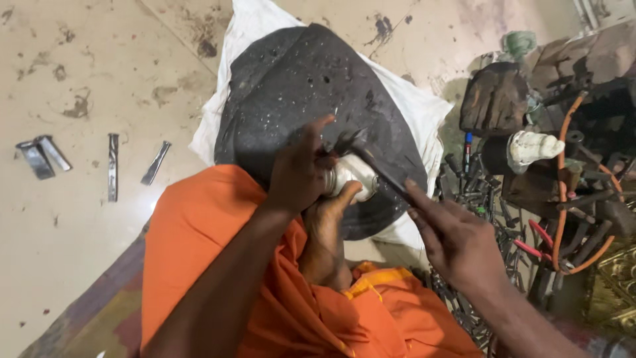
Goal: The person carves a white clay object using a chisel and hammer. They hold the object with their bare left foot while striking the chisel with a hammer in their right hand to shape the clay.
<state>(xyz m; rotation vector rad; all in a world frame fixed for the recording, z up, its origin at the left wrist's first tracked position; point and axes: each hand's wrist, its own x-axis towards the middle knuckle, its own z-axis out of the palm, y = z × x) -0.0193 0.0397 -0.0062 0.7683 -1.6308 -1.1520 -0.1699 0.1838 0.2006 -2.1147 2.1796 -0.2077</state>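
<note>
While the left hand point(299, 169) pinches a thin dark punch-like tool point(342, 142) between thumb & fingers, closed tight on it, its tip meets a small pale silvery metal piece point(352, 178) just below & right of the grip. Exact shape of that piece can't be told; it's rounded, shiny, partly hidden by the fingers. A bare foot point(326, 229) comes up from below, big toe pressed against the piece's lower edge, so piece sits between toe & left fingers, on top of a big black domed block point(298, 86).

Right hand point(457, 238) is closed round the handle of a hammer point(374, 162), lower right of the piece. Hammer's long axis runs diagonal, from the hand at lower right up to the head at upper left; head is just above the piece, beside the punch top, touching or nearly so, can't tell which. Punch is short, leans roughly upright w/ a slight tilt, most of it hidden.

Black block is pitted, rests on a white cloth point(411, 106) on a stained pale floor point(99, 66). Orange garment point(218, 232) covers the lap below. Far left on the floor, well apart: four flat metal chisels point(112, 166). Right side: heap of dark tools point(483, 205), orange cable point(563, 199), white carved figure point(530, 147), wooden blocks point(493, 99).
</note>
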